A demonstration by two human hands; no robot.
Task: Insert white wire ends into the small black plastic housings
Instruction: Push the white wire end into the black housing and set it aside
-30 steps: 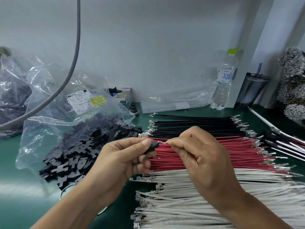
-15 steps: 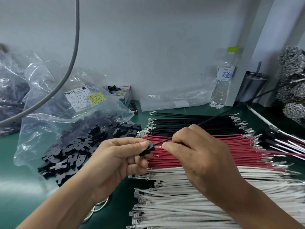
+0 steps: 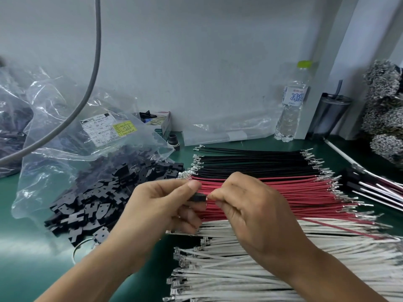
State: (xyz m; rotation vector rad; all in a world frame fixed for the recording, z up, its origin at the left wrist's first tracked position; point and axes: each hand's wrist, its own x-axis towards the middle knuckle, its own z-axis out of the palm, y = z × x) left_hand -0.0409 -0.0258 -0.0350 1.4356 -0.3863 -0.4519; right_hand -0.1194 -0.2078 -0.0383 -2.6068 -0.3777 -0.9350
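Bag: clear plastic bag [image 3: 65, 136] spilling black housings [image 3: 91, 201] at left
Table: green table [image 3: 26, 247] with black, red and white wires [image 3: 272, 277] in rows (bottle [image 3: 292, 105] by the wall)
Hands: left hand [image 3: 161, 210] pinches a small black housing [image 3: 198, 197]; right hand [image 3: 250, 212] pinches a wire end against it, colour hidden

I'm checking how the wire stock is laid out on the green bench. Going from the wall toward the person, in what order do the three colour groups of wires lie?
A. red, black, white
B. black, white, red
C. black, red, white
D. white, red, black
C: the black wires lie nearest the wall, the red wires in the middle, and the white wires closest to the person.
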